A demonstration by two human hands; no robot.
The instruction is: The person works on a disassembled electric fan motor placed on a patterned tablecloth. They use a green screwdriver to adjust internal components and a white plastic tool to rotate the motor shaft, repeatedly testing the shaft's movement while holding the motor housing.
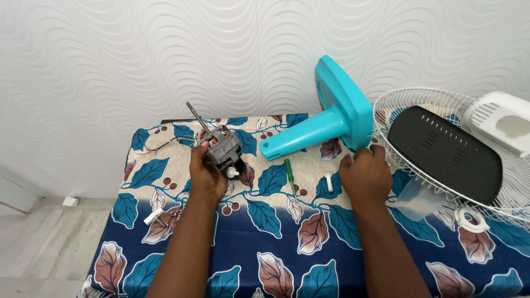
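Observation:
My left hand (pixel 205 174) grips a grey fan motor (pixel 222 148) with a bare metal shaft pointing up and to the left; thin wires trail from it toward the table's far left. My right hand (pixel 365 175) rests palm down on the leaf-patterned tablecloth (pixel 265 232), fingertips near the rim of a white wire fan guard (pixel 386 149) and the teal fan base. It holds nothing. Between my hands lie a green-handled screwdriver (pixel 290 175) and a small white plastic piece (pixel 329 182).
A teal fan stand (pixel 326 118) lies on its side at the back. A black perforated cover (pixel 444 154) sits in the wire guard, a white housing (pixel 499 118) behind it. A white ring (pixel 471 219), a clear plastic part (pixel 417 198) and small white parts (pixel 155 217) lie nearby. A wavy wall stands behind.

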